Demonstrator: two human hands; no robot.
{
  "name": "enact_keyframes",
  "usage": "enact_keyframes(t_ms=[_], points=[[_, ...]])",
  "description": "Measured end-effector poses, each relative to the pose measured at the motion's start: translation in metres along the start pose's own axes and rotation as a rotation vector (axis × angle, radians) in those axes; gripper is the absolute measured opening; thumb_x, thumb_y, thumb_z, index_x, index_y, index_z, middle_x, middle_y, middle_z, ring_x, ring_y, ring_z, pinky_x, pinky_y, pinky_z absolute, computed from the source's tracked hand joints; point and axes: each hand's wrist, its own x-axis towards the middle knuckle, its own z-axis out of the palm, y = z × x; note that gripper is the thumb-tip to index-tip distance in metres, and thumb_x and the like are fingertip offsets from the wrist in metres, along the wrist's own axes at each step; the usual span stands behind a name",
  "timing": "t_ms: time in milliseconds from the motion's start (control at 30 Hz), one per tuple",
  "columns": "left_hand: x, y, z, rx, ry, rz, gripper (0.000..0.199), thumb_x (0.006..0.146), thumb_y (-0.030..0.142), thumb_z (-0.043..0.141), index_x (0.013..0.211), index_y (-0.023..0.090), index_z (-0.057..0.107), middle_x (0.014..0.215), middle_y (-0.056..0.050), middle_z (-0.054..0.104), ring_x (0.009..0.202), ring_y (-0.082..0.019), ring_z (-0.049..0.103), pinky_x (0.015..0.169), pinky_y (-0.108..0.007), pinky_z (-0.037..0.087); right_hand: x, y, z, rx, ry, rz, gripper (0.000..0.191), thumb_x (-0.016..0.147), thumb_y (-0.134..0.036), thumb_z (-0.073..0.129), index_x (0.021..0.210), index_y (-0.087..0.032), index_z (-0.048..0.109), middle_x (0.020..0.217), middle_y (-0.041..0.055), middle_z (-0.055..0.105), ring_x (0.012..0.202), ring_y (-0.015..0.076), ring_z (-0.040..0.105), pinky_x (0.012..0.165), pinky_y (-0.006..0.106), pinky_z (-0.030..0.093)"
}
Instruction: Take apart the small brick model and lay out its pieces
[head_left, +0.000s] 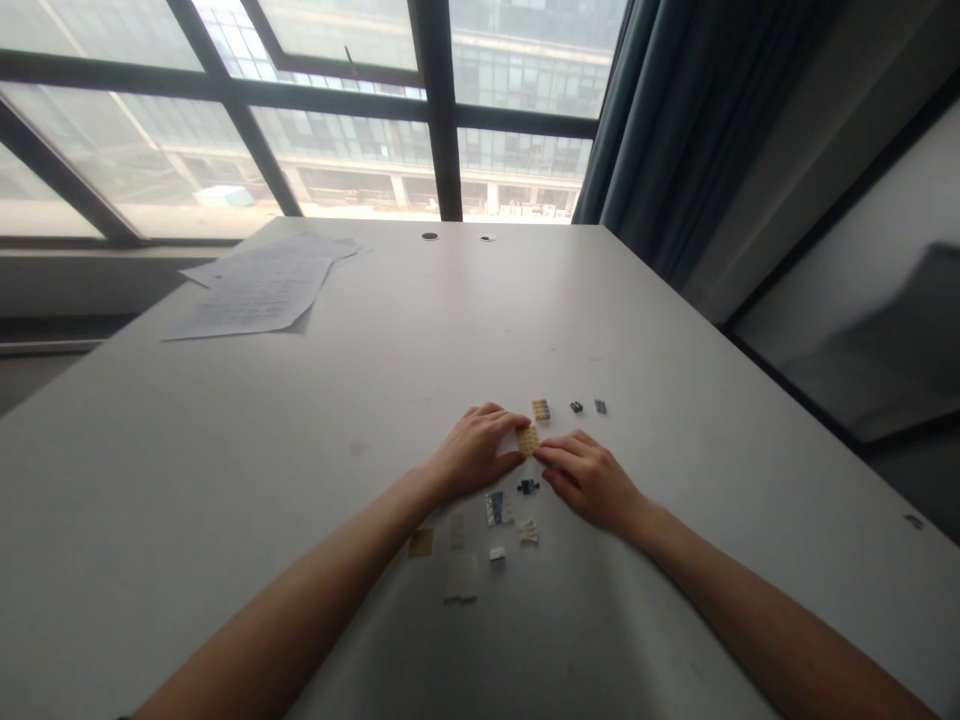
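"Bare forearms point(315, 610) are closest to the camera, aren't they?"

"Yes, reaching in over the white table point(375, 375) from the lower corners."

"What does the left hand point(484, 450) have?"

"A small yellow studded piece point(528, 440); its fingers pinch it from the left, out in front of the person, between the two hands."

"And the right hand point(592, 478)?"

"Its fingers touch the lower right edge of that piece. Whether they grip it, I can't tell."

"Anything around them?"

"Just beyond, a yellow-and-grey block point(541, 409), with a small black piece point(576, 407) and a grey piece point(601, 406) in a row to its right. Nearer lie a dark piece point(528, 487) and a tan piece point(421, 543)."

"Farther off?"

"Printed papers point(262, 290), overlapping at the far left."
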Motion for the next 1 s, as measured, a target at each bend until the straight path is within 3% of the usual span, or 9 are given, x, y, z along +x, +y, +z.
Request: enact_keyframes(t_ms=[300, 467, 667, 833, 1000], points=[[0.001, 0.0, 0.0, -0.028, 0.01, 0.003, 0.034, 0.078, 0.029, 0.067, 0.111, 0.024, 0.06, 0.108, -0.005, 0.067, 0.105, -0.024, 0.057, 0.094, -0.041, 0.043, 0.001, 0.0, 0.0, 0.002, 0.012, -0.001, 0.027, 0.089, -0.019, 0.054, 0.115, -0.022, 0.063, 0.109, 0.0082, 0.067, 0.098, 0.0244, 0.057, 0.089, 0.043, 0.05], [-0.005, -0.004, -0.006, -0.073, 0.055, -0.003, 0.037, 0.08, 0.031, 0.066, 0.115, 0.022, 0.059, 0.118, -0.006, 0.064, 0.109, -0.023, 0.055, 0.098, -0.04, 0.043, -0.003, 0.002, -0.001, 0.024, 0.054, -0.004, 0.025, 0.09, -0.022, 0.054, 0.113, -0.02, 0.063, 0.107, 0.0096, 0.065, 0.097, 0.0235, 0.058, 0.088, 0.041, 0.05], [-0.045, -0.011, -0.027, -0.08, 0.13, -0.08, 0.027, 0.086, 0.033, 0.058, 0.11, 0.021, 0.061, 0.114, -0.007, 0.064, 0.107, -0.022, 0.057, 0.096, -0.04, 0.046, -0.006, -0.006, 0.002, 0.068, 0.0, -0.008, 0.023, 0.088, -0.029, 0.06, 0.109, -0.02, 0.065, 0.098, 0.0088, 0.065, 0.09, 0.0218, 0.061, 0.081, 0.036, 0.053], [-0.084, -0.022, -0.036, -0.04, 0.177, -0.155, 0.028, 0.088, 0.035, 0.054, 0.112, 0.022, 0.061, 0.116, -0.009, 0.063, 0.108, -0.023, 0.057, 0.096, -0.04, 0.047, -0.002, -0.014, 0.008, 0.047, -0.053, 0.002, 0.018, 0.085, -0.025, 0.063, 0.101, -0.021, 0.067, 0.095, 0.0079, 0.065, 0.088, 0.0211, 0.061, 0.079, 0.035, 0.053], [-0.097, -0.03, -0.037, -0.021, 0.245, -0.198, 0.029, 0.089, 0.037, 0.055, 0.113, 0.022, 0.059, 0.116, -0.008, 0.062, 0.108, -0.022, 0.057, 0.096, -0.037, 0.046, 0.001, -0.017, 0.009, 0.019, -0.057, -0.033, 0.011, 0.087, -0.022, 0.059, 0.094, -0.019, 0.067, 0.09, 0.0072, 0.065, 0.084, 0.0205, 0.061, 0.078, 0.034, 0.052]])
